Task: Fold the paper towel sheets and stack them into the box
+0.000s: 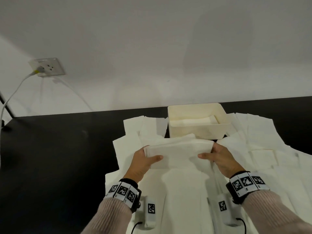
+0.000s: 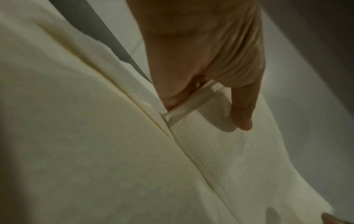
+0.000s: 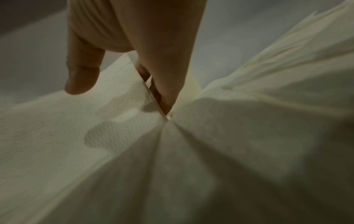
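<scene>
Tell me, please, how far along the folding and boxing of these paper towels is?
Done: some folded towels lie in the cream box. In hand: left hand and right hand pinch a folded sheet by its ends. Left: many unfolded sheets cover the table.

The box (image 1: 199,130) stands open-topped, a folded sheet (image 1: 199,122) low inside. Loose paper towel sheets (image 1: 263,132) flank the box; left of them the table (image 1: 59,149) lies bare.
</scene>
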